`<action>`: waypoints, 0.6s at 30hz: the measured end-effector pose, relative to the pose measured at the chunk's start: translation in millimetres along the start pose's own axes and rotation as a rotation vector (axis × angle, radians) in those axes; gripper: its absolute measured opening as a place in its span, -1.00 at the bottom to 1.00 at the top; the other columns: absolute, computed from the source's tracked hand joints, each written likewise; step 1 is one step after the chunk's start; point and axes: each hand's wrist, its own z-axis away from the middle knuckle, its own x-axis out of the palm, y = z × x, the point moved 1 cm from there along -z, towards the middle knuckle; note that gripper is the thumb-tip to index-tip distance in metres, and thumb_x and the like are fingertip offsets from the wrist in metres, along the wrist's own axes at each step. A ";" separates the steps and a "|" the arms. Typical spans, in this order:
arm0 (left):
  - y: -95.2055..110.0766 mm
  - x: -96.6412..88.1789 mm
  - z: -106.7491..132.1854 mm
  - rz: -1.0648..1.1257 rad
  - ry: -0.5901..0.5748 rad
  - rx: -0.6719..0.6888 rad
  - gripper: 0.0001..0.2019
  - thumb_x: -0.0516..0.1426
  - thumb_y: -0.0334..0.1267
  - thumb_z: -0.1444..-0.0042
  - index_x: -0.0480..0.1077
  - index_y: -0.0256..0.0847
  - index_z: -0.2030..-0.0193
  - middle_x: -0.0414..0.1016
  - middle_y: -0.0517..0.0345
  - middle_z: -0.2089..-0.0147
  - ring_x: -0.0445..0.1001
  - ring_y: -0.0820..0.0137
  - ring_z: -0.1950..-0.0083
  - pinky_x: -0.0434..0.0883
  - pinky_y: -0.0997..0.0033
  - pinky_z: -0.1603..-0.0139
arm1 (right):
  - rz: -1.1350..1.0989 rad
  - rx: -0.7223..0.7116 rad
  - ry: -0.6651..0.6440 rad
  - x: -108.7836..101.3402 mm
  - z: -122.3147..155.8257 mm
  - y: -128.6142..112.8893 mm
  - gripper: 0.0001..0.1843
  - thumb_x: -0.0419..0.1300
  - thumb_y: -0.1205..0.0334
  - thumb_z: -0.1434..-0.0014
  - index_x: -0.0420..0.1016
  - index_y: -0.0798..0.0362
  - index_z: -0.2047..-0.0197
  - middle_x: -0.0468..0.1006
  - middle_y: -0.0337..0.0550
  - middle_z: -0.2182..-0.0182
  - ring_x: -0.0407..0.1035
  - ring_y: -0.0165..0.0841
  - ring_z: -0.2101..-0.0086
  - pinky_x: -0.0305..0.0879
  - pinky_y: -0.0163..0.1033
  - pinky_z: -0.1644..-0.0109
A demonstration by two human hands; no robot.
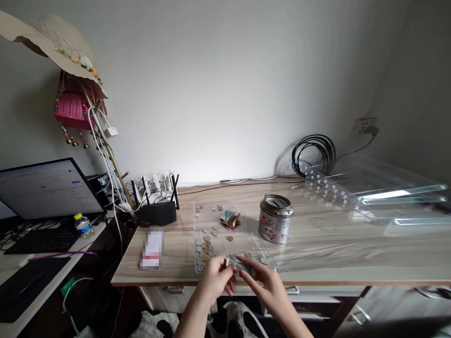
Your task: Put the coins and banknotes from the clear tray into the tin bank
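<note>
Both my hands are together over the front edge of a clear plastic tray (225,211). My left hand (216,277) pinches one side of a small greenish banknote (243,266). Around its other side are the thumb and stretched fingers of my right hand (266,279), which partly cover it. Many silver and gold coins (207,244) lie loose in the tray, mostly toward its left. Farther back in it rests a crumpled bundle of banknotes (230,218). Right of the tray stands a patterned round tin (276,220) with a slot in its lid, upright.
Left of the tray lies a blurred white and red item (151,249), with a black router (157,213) behind it. A large clear acrylic piece (380,188) and coiled black cable (313,155) occupy the right. At far left are a monitor (49,190) and a bottle (83,226).
</note>
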 end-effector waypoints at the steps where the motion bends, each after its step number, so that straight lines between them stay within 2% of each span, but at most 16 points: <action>1: -0.5 2.8 1.6 -0.031 -0.004 0.034 -0.64 0.10 0.06 0.14 0.24 -0.25 0.48 0.26 0.29 0.64 0.25 0.57 0.71 0.14 0.62 0.78 | 0.004 0.028 -0.035 -0.7 2.1 -0.5 -0.67 0.10 0.03 0.02 0.50 0.04 0.27 0.52 -0.13 0.45 0.37 -0.30 0.48 0.33 -0.24 0.44; 3: 1.3 7.4 5.3 -0.105 -0.028 0.075 -0.64 0.08 0.05 0.12 0.25 -0.26 0.52 0.27 0.26 0.64 0.28 0.55 0.69 0.14 0.62 0.76 | 0.006 0.041 -0.142 -9.0 1.8 -2.6 -0.70 0.08 0.02 0.00 0.50 0.06 0.42 0.49 -0.17 0.56 0.35 -0.34 0.54 0.29 -0.29 0.49; 5: 5.8 10.4 10.1 -0.138 -0.035 0.066 -0.63 0.05 0.06 0.08 0.28 -0.28 0.55 0.31 0.19 0.60 0.31 0.53 0.66 0.16 0.61 0.74 | 0.043 0.030 -0.149 -32.6 -10.0 -7.1 -0.69 0.06 0.02 -0.01 0.48 0.06 0.48 0.47 -0.17 0.60 0.34 -0.35 0.55 0.25 -0.31 0.52; 6: 8.7 11.4 12.9 -0.141 -0.025 0.062 -0.61 0.02 0.06 0.06 0.29 -0.29 0.55 0.34 0.15 0.57 0.33 0.53 0.64 0.17 0.61 0.73 | 0.095 0.030 -0.082 -50.6 -21.7 -10.0 -0.69 0.06 0.02 0.00 0.48 0.07 0.47 0.47 -0.17 0.61 0.33 -0.36 0.57 0.23 -0.32 0.53; 7: 11.6 12.1 15.8 -0.140 -0.016 0.063 -0.60 0.00 0.05 0.04 0.31 -0.30 0.53 0.37 0.12 0.54 0.34 0.52 0.62 0.18 0.60 0.71 | 0.167 0.034 0.046 -71.8 -37.2 -13.0 -0.69 0.06 0.03 0.01 0.49 0.07 0.41 0.48 -0.16 0.60 0.33 -0.36 0.57 0.22 -0.32 0.53; 9: 16.3 13.1 21.8 -0.137 -0.004 0.079 -0.61 -0.01 0.04 0.01 0.34 -0.30 0.48 0.41 0.08 0.49 0.37 0.52 0.58 0.19 0.61 0.67 | 0.415 0.054 0.262 -116.3 -77.1 -18.4 -0.73 0.10 0.10 0.07 0.49 0.08 0.37 0.50 -0.13 0.54 0.34 -0.34 0.53 0.21 -0.31 0.48; 10: 17.6 13.4 24.6 -0.135 -0.007 0.086 -0.63 -0.01 0.02 0.01 0.35 -0.30 0.46 0.42 0.07 0.47 0.38 0.52 0.56 0.20 0.61 0.64 | 0.545 0.081 0.297 -135.9 -99.1 -20.0 -0.77 0.11 0.16 0.11 0.50 0.09 0.40 0.50 -0.14 0.54 0.34 -0.33 0.50 0.20 -0.31 0.45; 13: 17.7 12.6 30.4 -0.126 -0.024 0.089 -0.64 0.00 0.00 0.00 0.36 -0.29 0.44 0.44 0.06 0.45 0.38 0.52 0.54 0.21 0.61 0.60 | 0.848 0.223 0.125 -171.3 -157.5 -18.8 -0.84 0.10 0.28 0.19 0.49 0.09 0.52 0.49 -0.15 0.57 0.34 -0.33 0.48 0.17 -0.33 0.45; 16: 15.8 8.9 31.4 -0.114 -0.037 0.099 -0.64 -0.01 -0.01 -0.01 0.36 -0.30 0.44 0.43 0.07 0.46 0.38 0.51 0.54 0.21 0.59 0.58 | 0.953 0.367 -0.085 -175.3 -186.3 -13.1 -0.86 0.08 0.31 0.23 0.47 0.10 0.60 0.47 -0.14 0.62 0.34 -0.36 0.50 0.15 -0.36 0.48; 18: 15.5 5.0 30.1 -0.110 -0.030 0.109 -0.64 -0.02 -0.01 -0.02 0.35 -0.31 0.43 0.43 0.07 0.46 0.38 0.50 0.53 0.21 0.59 0.58 | 0.985 0.409 -0.120 -171.1 -190.6 -10.3 -0.87 0.09 0.32 0.24 0.46 0.11 0.64 0.46 -0.11 0.62 0.33 -0.36 0.52 0.15 -0.36 0.49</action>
